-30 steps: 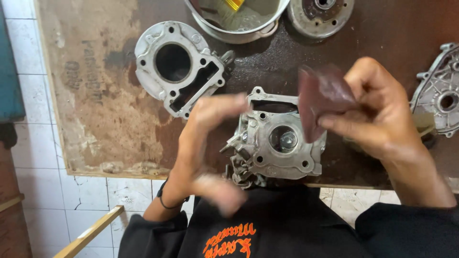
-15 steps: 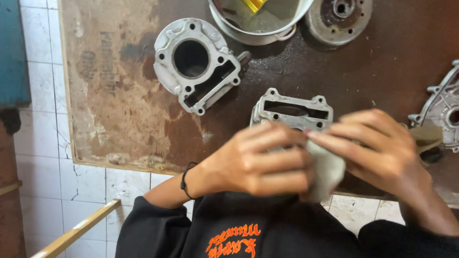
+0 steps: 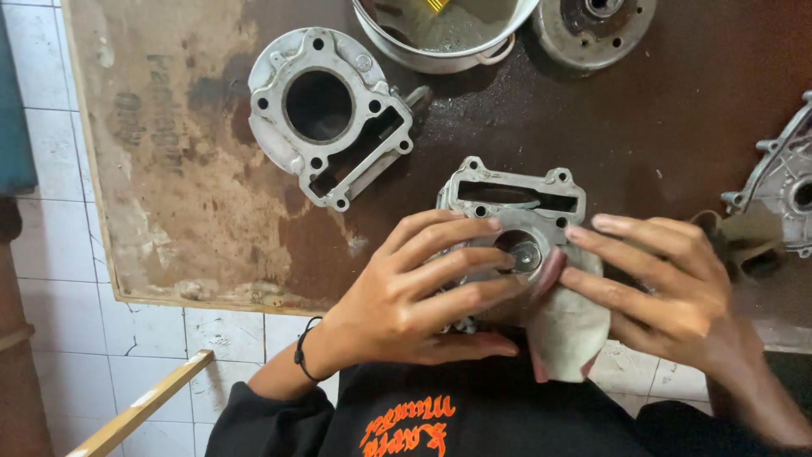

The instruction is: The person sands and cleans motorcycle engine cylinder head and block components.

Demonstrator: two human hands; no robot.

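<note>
Left hand (image 3: 423, 283) and right hand (image 3: 668, 288) lie flat, spread fingers (image 3: 474, 227)

My hands (image 3: 423, 288) now spread apart, uncovering the head (image 3: 516, 220) between them. My right hand (image 3: 668, 288) presses the sandpaper (image 3: 567, 330) flat against the head's near side, no longer raised above it.

One head-worn camera looks steeply down, close above the workboard (image 3: 211, 211).
</note>
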